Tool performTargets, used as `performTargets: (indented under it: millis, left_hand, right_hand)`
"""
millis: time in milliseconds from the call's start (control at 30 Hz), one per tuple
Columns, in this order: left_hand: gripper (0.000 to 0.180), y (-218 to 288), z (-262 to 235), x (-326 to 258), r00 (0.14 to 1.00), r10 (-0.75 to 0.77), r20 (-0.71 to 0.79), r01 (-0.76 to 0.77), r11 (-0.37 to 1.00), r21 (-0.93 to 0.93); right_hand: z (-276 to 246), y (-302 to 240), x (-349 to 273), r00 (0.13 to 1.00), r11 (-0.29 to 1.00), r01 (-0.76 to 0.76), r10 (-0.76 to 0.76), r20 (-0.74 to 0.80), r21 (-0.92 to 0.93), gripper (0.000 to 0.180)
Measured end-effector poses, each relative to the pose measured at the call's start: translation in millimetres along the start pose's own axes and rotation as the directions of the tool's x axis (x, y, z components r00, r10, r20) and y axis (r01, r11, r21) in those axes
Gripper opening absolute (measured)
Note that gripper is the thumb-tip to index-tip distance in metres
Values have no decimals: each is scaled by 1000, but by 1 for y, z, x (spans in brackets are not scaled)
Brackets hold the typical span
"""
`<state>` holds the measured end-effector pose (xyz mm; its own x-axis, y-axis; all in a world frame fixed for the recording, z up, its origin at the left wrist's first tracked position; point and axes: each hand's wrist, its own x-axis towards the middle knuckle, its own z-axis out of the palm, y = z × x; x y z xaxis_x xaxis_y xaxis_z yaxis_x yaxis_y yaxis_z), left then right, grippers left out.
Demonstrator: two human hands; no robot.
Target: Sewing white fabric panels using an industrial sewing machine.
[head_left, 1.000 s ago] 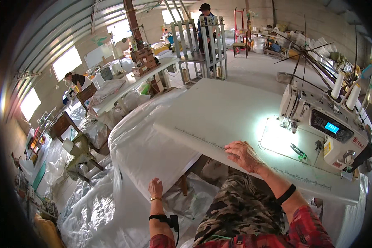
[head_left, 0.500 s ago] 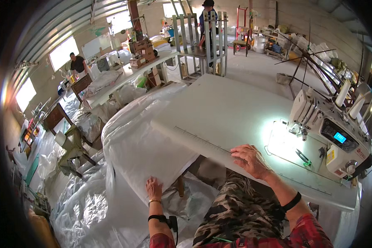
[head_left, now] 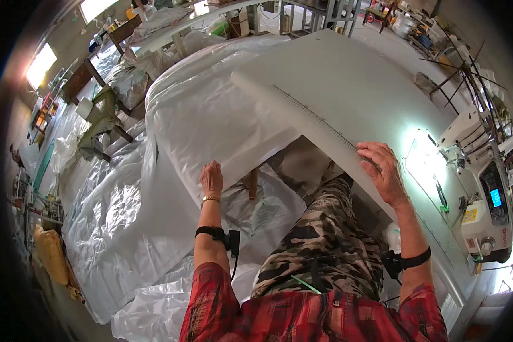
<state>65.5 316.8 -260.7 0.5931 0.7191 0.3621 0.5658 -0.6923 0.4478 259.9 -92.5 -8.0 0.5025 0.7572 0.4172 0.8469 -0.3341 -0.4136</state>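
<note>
My left hand (head_left: 212,179) is closed at the near edge of a large white plastic sheet (head_left: 205,117), its fingers bent over that edge. The sheet hangs down beside the sewing table (head_left: 330,74) and spreads over the floor at left. At the table's front edge, by the ruler marks (head_left: 313,114), my right hand (head_left: 383,174) rests with curled fingers. A dark sliver shows between thumb and fingers, too small to name. A lit sewing machine (head_left: 484,182) stands right of that hand, with small thread snips (head_left: 442,196) lying between them.
Beneath the table edge are my legs in camouflage trousers (head_left: 319,245) and a brown wooden leg (head_left: 253,183). A wooden chair (head_left: 100,108) draped with cloth stands at left. Metal frames (head_left: 319,14) stand behind the table, and a rack of thin rods (head_left: 467,68) is at far right.
The view has tipped downward and turned, so the table and machine sit farther right. My left hand's fingers have gone from spread on the sheet to closed. The right hand stays at the table edge.
</note>
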Motion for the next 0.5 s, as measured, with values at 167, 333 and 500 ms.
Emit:
performTargets:
  millis: [167,333,500]
  left_hand:
    - [17,1,-5,18,990,-144,6,143,988,52]
    - [18,-5,-2,22,975,-124,-182,118,992,-47]
    - [19,3,-22,-22,999,-24,-32,23,999,-47]
  right_hand:
    - [0,-4,1,999,999,-20,21,-31,33,23]
    - [0,-2,1,999,1000,-27,27,-25,-6,22]
    - [3,-1,-1,999,1000,-15,15,-34,7,24]
